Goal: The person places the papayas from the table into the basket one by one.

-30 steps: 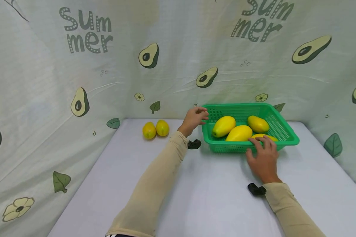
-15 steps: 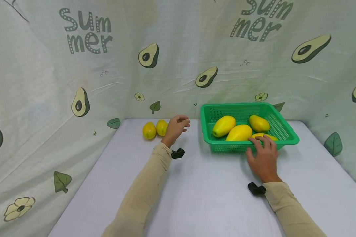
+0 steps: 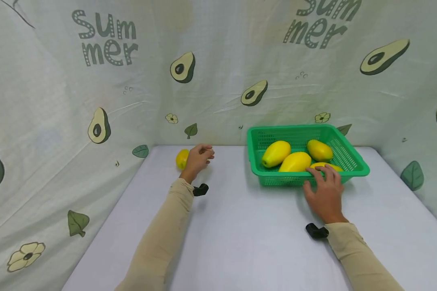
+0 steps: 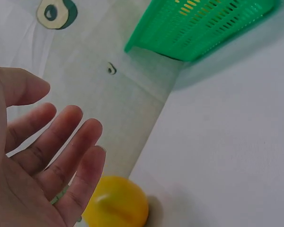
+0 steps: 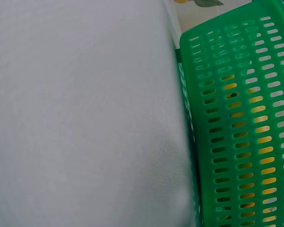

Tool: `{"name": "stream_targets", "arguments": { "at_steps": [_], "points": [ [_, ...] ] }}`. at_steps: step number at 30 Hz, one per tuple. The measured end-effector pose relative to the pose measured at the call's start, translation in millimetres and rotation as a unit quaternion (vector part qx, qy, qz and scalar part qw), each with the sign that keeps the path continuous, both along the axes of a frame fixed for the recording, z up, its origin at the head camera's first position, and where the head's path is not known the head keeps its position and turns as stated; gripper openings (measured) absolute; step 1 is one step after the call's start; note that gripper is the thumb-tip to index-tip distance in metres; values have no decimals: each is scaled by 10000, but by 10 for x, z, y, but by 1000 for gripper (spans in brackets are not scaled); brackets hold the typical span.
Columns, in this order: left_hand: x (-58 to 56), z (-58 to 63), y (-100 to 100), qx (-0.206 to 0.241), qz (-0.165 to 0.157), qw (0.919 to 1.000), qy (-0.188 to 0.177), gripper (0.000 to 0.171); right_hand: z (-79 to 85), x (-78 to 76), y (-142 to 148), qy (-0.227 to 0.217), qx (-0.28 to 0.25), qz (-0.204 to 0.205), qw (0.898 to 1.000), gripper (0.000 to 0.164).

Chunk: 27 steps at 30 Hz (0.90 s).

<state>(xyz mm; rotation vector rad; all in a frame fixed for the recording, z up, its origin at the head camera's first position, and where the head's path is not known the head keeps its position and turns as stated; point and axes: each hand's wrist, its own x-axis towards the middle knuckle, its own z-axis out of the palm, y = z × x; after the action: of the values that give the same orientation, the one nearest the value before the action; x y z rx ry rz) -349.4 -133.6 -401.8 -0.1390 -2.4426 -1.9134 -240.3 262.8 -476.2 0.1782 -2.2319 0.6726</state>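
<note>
My left hand (image 3: pixel 198 161) is over the far left of the table, fingers relaxed and holding nothing. Beside it a yellow mango (image 3: pixel 181 159) shows partly. A second mango is hidden behind the hand in the head view. The left wrist view shows my spread palm and a yellow mango (image 4: pixel 117 203) just below the fingertips; which of the two it is, I cannot tell. My right hand (image 3: pixel 325 196) holds the front rim of a green basket (image 3: pixel 276 180), fingers bent over the edge, thumb outside. Several yellow mangoes (image 3: pixel 276 154) lie inside. The right wrist view shows the basket's slotted wall (image 5: pixel 241 142), not the hand.
A white table (image 3: pixel 240 234) carries everything. Behind it hangs a pale cloth (image 3: pixel 218 48) printed with avocados and leaves, which also runs along both sides. The basket stands at the back right, near the cloth.
My left hand has moved left, from the basket's left edge to the two loose mangoes, and now covers one. The right hand has stayed at the basket rim.
</note>
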Motion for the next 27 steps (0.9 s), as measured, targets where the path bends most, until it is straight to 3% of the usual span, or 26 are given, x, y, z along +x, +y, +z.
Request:
{"name": "stream_targets", "arguments": {
  "at_steps": [11,19,27],
  "points": [
    [67,-108,-391,143,353,9992,142,40,3,7,6,82,34,-40,10000,36],
    [121,-121,-755,394,660,9963,388,39,-6,-28,-7,179,-18,49,9998,36],
    [180,-216,-953,657,1580,9810,916,31,-14,-7,-15,140,-43,21,9999,35]
  ]
}}
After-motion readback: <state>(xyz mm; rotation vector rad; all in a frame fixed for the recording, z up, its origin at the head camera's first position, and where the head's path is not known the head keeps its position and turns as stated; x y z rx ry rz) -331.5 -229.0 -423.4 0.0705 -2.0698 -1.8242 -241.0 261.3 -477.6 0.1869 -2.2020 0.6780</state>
